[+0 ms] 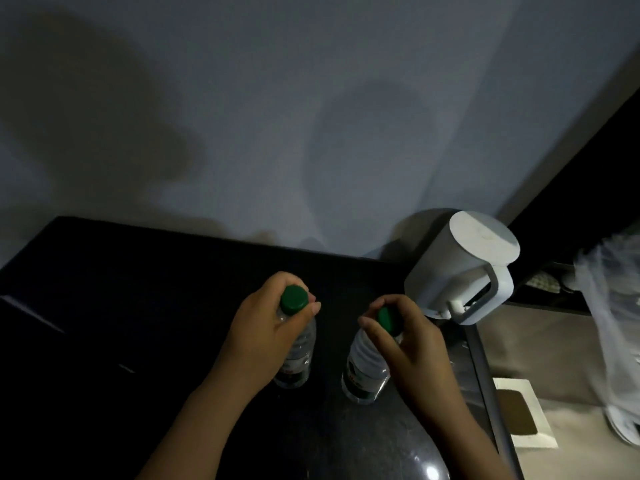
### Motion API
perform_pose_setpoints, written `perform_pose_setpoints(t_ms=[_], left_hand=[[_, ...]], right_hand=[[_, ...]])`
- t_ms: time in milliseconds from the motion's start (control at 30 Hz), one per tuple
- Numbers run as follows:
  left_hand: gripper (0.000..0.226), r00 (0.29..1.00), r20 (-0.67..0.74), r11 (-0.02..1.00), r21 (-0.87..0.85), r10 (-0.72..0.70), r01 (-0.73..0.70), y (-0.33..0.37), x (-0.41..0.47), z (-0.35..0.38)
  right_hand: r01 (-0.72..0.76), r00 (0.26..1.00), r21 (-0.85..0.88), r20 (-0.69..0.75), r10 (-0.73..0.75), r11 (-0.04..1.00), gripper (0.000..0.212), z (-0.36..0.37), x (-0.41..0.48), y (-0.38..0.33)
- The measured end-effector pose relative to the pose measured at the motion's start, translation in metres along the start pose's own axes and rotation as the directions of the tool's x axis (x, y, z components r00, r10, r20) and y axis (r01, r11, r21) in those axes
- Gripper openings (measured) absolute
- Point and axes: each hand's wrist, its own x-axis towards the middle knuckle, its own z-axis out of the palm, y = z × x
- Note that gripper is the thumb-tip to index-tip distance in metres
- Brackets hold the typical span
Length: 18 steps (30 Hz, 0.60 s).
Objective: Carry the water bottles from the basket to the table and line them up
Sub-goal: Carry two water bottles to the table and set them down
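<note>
Two clear water bottles with green caps stand upright side by side on the black table (138,306). My left hand (263,337) grips the neck of the left bottle (298,358) just under its cap. My right hand (412,344) wraps the neck of the right bottle (363,372), partly covering its cap. The bottles stand a short gap apart near the table's right end. No basket is in view.
A white electric kettle (464,268) stands at the table's back right corner, close to my right hand. A grey wall rises behind. To the right lie a lower surface with a white tray (519,441) and a clear plastic bag (616,323).
</note>
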Motion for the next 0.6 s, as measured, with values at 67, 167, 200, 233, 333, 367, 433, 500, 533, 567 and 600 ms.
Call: perform_pose_setpoints(t_ms=[67,167,200,233,333,367,433,500,533,567,600], left_hand=[[0.009,0.999,0.033,1.000,-0.019,-0.023,0.023,-0.009,0.010,-0.002],[0.010,0.995,0.083,0.999,-0.007,-0.051,0.052,-0.021,0.023,-0.001],[0.010,0.994,0.095,0.998,0.000,-0.059,0.060,-0.024,0.026,0.000],[0.010,0.993,0.101,0.998,0.003,-0.064,0.064,-0.027,0.030,0.002],[0.011,0.993,0.094,0.998,0.019,-0.064,0.062,-0.036,0.041,0.007],[0.011,0.994,0.091,0.998,0.022,-0.065,0.063,-0.038,0.044,0.010],[0.011,0.994,0.083,0.998,0.021,-0.068,0.066,-0.042,0.050,0.015],[0.012,0.994,0.080,0.997,0.017,-0.077,0.075,-0.045,0.057,0.020],[0.012,0.994,0.081,0.997,0.016,-0.079,0.078,-0.047,0.060,0.022],[0.012,0.993,0.080,0.997,0.016,-0.082,0.081,-0.049,0.063,0.024],[0.013,0.993,0.077,0.996,0.015,-0.088,0.087,-0.051,0.066,0.027]], right_hand=[[-0.025,1.000,0.009,-0.013,0.025,1.000,0.012,0.007,0.006,0.007],[-0.053,0.999,0.023,-0.002,0.053,0.998,0.010,0.012,0.013,0.016],[-0.064,0.998,0.024,0.007,0.064,0.998,0.009,0.012,0.016,0.019],[-0.072,0.997,0.027,0.014,0.072,0.997,0.009,0.013,0.019,0.021],[-0.093,0.995,0.063,0.044,0.090,0.994,0.009,0.011,0.031,0.029],[-0.103,0.993,0.080,0.064,0.098,0.991,0.008,0.010,0.036,0.031],[-0.115,0.989,0.095,0.102,0.105,0.989,0.008,0.007,0.045,0.036],[-0.113,0.987,0.094,0.125,0.101,0.989,0.009,0.003,0.055,0.041],[-0.112,0.986,0.093,0.132,0.099,0.989,0.011,0.002,0.060,0.045],[-0.112,0.986,0.091,0.137,0.099,0.990,0.012,0.001,0.065,0.048],[-0.113,0.985,0.090,0.143,0.099,0.990,0.013,0.001,0.070,0.052]])
